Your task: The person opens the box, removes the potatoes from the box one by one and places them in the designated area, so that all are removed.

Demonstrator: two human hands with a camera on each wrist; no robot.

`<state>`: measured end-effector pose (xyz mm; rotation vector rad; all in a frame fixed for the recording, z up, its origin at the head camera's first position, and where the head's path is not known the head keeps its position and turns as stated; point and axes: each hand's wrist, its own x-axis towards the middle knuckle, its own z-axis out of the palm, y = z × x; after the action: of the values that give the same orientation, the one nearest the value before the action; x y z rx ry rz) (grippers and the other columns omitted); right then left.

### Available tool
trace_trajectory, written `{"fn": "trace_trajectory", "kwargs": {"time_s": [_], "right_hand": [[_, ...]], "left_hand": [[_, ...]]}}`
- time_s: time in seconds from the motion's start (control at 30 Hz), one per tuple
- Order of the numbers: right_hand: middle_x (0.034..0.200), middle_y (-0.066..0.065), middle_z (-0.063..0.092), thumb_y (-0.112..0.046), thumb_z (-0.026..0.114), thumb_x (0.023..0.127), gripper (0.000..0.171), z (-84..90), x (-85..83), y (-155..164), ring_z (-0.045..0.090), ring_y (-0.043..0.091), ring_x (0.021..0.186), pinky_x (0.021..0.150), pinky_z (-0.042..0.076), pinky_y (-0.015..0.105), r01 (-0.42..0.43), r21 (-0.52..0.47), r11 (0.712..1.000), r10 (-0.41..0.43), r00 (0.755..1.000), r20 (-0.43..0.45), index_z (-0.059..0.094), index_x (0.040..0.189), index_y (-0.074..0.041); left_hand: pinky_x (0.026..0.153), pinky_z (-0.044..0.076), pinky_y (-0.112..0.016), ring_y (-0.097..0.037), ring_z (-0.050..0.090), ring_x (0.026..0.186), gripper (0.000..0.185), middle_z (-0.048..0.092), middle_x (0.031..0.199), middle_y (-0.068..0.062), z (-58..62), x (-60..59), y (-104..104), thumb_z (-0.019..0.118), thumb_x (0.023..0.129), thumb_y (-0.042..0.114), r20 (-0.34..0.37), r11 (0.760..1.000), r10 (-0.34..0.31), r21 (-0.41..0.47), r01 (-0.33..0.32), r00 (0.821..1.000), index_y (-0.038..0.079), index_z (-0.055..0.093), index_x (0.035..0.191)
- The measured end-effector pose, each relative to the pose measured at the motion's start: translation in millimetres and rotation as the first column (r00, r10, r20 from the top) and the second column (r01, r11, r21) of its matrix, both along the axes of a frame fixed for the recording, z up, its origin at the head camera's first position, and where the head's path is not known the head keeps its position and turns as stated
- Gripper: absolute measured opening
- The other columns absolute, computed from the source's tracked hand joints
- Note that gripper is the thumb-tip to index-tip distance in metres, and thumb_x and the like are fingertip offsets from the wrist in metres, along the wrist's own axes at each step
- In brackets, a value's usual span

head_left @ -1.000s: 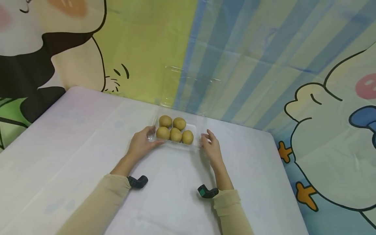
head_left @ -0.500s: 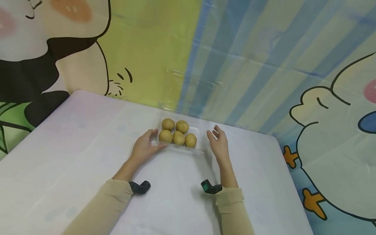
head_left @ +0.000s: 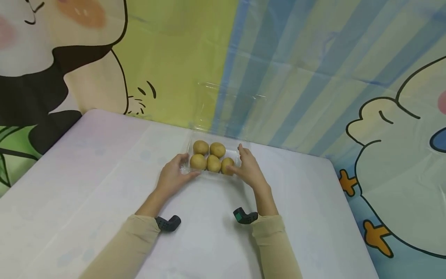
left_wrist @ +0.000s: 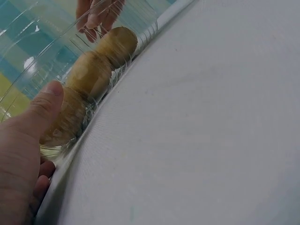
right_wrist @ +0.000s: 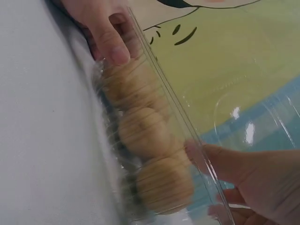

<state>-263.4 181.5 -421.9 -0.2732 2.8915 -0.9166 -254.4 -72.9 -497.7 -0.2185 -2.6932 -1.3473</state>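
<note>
A clear plastic box (head_left: 232, 153) stands near the back of the table, holding several small yellow-brown potatoes (head_left: 198, 162) in two rows. My left hand (head_left: 172, 176) grips the box's left end. In the left wrist view its thumb (left_wrist: 47, 101) lies over the front wall, and other fingers are partly hidden beneath. My right hand (head_left: 250, 170) is at the right end, fingers spread, with the thumb near the rightmost front potato (head_left: 227, 164). Through the clear wall in the right wrist view, that thumb (right_wrist: 199, 154) appears beside the potato; contact is hard to tell.
The box's clear lid (head_left: 230, 110) stands raised at the back, against the printed backdrop (head_left: 299, 77). A white cloth covers the table (head_left: 205, 232). Black wrist devices (head_left: 168, 223) sit at both cuffs.
My right hand first moved out right, away from the box, then came back left over its right end. The left hand keeps its hold, and the potatoes stay in place.
</note>
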Motion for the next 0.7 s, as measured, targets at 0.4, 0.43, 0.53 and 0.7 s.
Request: {"fn": "trace_trajectory", "kwargs": {"time_s": [0.4,0.43,0.53,0.7], "right_hand": [[0.144,0.015,0.032,-0.043,0.071,0.072,0.094,1.8,-2.4,-12,0.03,0.029,0.133,0.108,0.03,0.04,-0.048,0.257,0.965,0.052,0.999,-0.008,0.023,0.142,-0.003],[0.143,0.016,0.033,-0.043,0.071,0.072,0.093,2.1,-2.5,-13,0.032,0.03,0.132,0.108,0.031,0.04,-0.045,0.272,0.961,0.047,0.999,0.0,0.024,0.141,-0.003],[0.141,0.016,0.038,-0.042,0.071,0.072,0.09,2.2,-3.9,-15,0.036,0.03,0.13,0.107,0.033,0.04,-0.039,0.318,0.947,0.035,0.999,0.017,0.028,0.14,-0.002],[0.134,0.014,0.047,-0.038,0.073,0.072,0.081,0.2,-7.7,-18,0.045,0.029,0.122,0.103,0.038,0.038,-0.056,0.347,0.936,0.055,0.998,0.011,0.037,0.136,-0.002]], "left_hand": [[0.099,0.04,-0.043,-0.028,0.05,0.117,0.085,0.054,0.127,-0.011,1.2,-0.7,-1,0.069,0.066,0.06,0.014,1.0,0.002,-0.012,-0.002,1.0,0.008,0.044,0.128],[0.099,0.04,-0.043,-0.027,0.05,0.117,0.085,0.054,0.127,-0.01,0.9,-0.6,0,0.069,0.066,0.059,0.014,1.0,0.003,-0.014,-0.003,1.0,0.008,0.044,0.128],[0.1,0.039,-0.042,-0.026,0.049,0.118,0.085,0.053,0.128,-0.009,-0.1,-0.9,1,0.067,0.066,0.061,0.015,1.0,-0.002,-0.015,0.002,1.0,0.009,0.044,0.129],[0.1,0.039,-0.042,-0.026,0.049,0.119,0.089,0.053,0.129,-0.008,0.5,-0.6,0,0.064,0.064,0.067,0.019,1.0,-0.001,-0.02,0.002,1.0,0.01,0.044,0.129]]}}
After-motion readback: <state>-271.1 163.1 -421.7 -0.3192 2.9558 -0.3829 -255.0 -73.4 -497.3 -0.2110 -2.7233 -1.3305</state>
